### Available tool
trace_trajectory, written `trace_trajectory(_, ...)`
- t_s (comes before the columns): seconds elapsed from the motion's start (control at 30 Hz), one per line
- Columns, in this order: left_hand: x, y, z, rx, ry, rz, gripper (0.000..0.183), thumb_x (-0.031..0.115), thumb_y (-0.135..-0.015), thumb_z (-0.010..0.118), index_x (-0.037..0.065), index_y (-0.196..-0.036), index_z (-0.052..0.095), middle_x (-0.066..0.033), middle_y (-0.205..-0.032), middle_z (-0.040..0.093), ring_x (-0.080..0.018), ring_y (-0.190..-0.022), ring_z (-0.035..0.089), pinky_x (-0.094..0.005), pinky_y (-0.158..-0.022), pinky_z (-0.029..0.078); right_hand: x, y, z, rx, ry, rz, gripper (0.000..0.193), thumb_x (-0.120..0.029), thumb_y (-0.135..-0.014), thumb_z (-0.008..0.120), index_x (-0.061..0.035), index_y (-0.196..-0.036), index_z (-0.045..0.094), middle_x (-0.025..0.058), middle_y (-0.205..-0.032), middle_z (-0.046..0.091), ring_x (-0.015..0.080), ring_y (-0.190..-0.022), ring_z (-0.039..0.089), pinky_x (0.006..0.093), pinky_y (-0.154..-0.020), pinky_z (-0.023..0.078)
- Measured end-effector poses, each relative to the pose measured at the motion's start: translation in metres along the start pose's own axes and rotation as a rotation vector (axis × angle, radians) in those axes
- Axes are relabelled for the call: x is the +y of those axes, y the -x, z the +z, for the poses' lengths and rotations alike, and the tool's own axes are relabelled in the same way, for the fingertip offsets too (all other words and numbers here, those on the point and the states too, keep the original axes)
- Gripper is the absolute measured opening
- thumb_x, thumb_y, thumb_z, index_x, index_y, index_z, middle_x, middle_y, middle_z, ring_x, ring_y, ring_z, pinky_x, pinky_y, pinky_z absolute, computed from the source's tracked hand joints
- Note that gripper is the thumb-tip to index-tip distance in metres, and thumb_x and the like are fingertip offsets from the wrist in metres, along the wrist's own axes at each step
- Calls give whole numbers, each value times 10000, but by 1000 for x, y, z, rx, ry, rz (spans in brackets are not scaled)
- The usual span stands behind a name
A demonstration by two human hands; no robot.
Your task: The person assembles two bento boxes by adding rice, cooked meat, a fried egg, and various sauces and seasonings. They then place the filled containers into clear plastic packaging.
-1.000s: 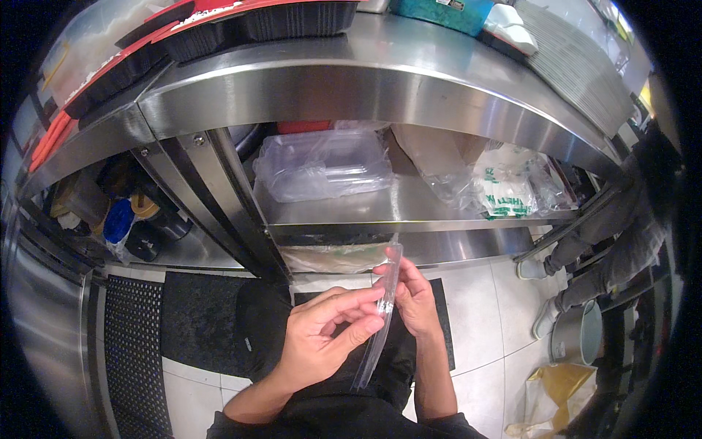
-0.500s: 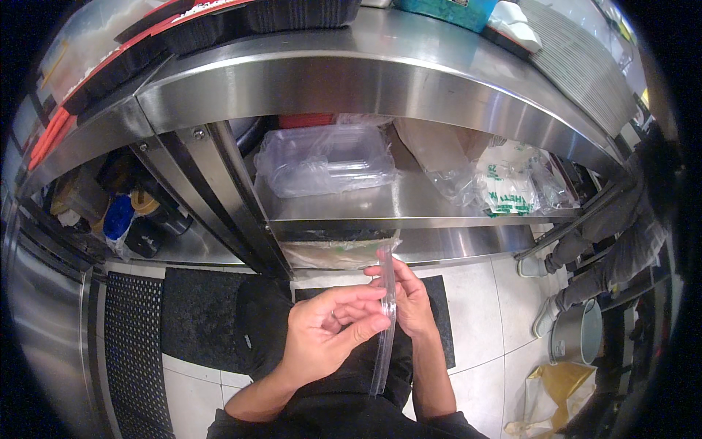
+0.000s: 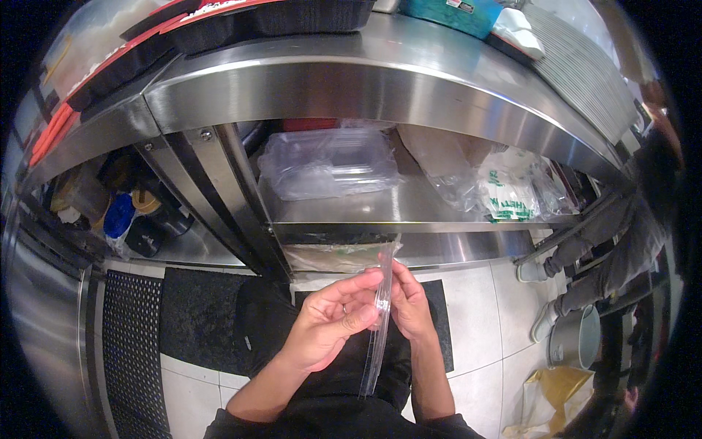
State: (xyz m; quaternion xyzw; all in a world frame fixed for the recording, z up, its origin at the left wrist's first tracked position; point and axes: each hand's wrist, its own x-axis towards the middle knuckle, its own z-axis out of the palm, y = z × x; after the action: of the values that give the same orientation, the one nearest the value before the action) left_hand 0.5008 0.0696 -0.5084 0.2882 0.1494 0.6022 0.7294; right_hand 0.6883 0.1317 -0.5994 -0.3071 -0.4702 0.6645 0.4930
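Note:
Between my two hands is a clear plastic lid (image 3: 374, 351), seen nearly edge-on as a long, thin strip; it may be more than one layer. My left hand (image 3: 325, 328) grips its left face, with thumb and fingertips closed at the edge. From the other side my right hand (image 3: 413, 304) holds it, fingers bent behind the upper part. Its lower end reaches down in front of my dark clothing. Beyond my hands, a stack of clear plastic containers (image 3: 325, 162) in thin wrap lies on the steel under-shelf (image 3: 329, 211).
Over the shelf runs the steel counter (image 3: 351, 86), bearing black trays (image 3: 285, 18), a teal tub (image 3: 450, 16) and stacked plates (image 3: 567, 66). Plastic bags (image 3: 515, 186) lie at the shelf's right. A bucket (image 3: 574, 340) and another person's legs (image 3: 592, 252) are on the right.
The lid has tilted, its lower end swinging a little to the left. My left hand has shifted slightly up and right. Both hands keep their hold.

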Motion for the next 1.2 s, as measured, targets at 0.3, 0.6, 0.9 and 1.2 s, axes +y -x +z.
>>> trace_trajectory(0.3,-17,-5,-4,113,-480,161,313,-27,-962,696,-24,-1272,654,-75,-1122,709,-124,-1005,670,-283,-907,544,-17,4,22,-48,492,-31,503,-255,-1074,590,27,-1478,491,107,-1423,599,222,-1294,564,381,-1092,452)
trace_trajectory(0.6,-28,-16,-19,145,-974,456,270,-5,-886,764,-4,-1151,715,-111,-968,723,-162,-837,732,-290,-742,585,-54,21,43,-162,222,242,614,-460,-1123,396,36,-1474,487,159,-1406,604,242,-1294,581,365,-1093,454)
trace_trajectory(0.9,-26,-13,-21,185,-1092,555,232,-1,-854,785,-2,-1076,717,-113,-939,729,-177,-792,738,-296,-710,590,-39,18,37,-168,122,347,640,-483,-1109,406,-2,-1527,459,135,-1391,617,205,-1267,583,358,-1028,488)
trace_trajectory(1.2,-19,-1,-13,148,-1141,581,261,7,-779,865,21,-938,659,-80,-849,693,-145,-726,669,-280,-675,543,-39,10,47,133,373,-24,381,-141,-1091,395,-37,-1416,566,142,-1162,688,199,-951,716,306,-753,584)
